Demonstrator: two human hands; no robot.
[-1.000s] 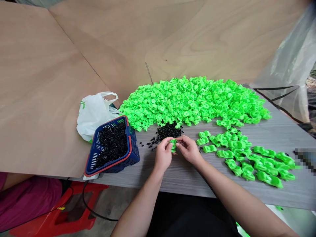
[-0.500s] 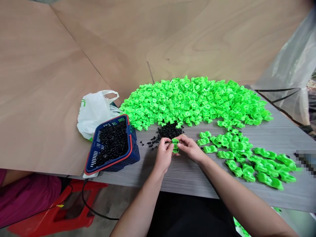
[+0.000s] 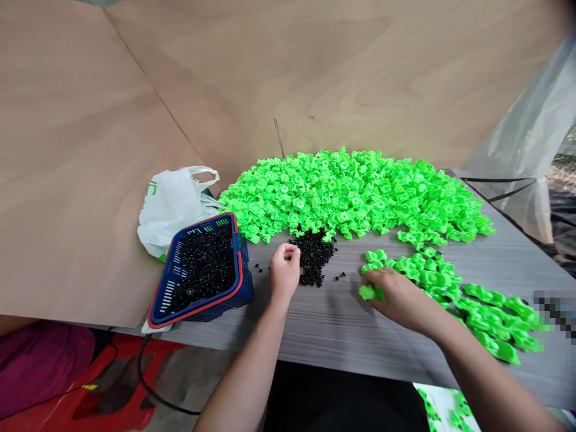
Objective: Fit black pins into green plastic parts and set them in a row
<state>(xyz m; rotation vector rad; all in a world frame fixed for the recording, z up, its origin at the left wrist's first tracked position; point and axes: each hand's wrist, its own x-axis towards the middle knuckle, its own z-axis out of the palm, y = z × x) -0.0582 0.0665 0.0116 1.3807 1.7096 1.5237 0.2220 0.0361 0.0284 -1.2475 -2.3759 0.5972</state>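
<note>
"Which step's this?"

"Setting down, I'd judge: the right hand [image 3: 395, 295] looks narrowed around a green piece [image 3: 369, 292], more pieces [image 3: 434, 279] just beside that grip."

"And the left hand [image 3: 284, 273]?"

"Curled beside black parts [image 3: 317, 255] (gripping or not, I can't tell). Release calls for right fingers spreading."

Hands: two. Between left hand [image 3: 285, 270] and right hand [image 3: 398, 297]: one stray black axle [image 3: 341, 276]; one axle heap [image 3: 317, 255], beyond exact count. Left of the left hand: one basket [image 3: 245, 282], one plastic bag [image 3: 173, 207], one red stool [image 3: 58, 414]. Beyond both hands: one green heap [image 3: 351, 198], uncountable. At the right fingertips: green pieces [image 3: 368, 293], one or two, partly hidden. Right of that hand: one overlapping green group [image 3: 490, 306], no reliable count.
</note>
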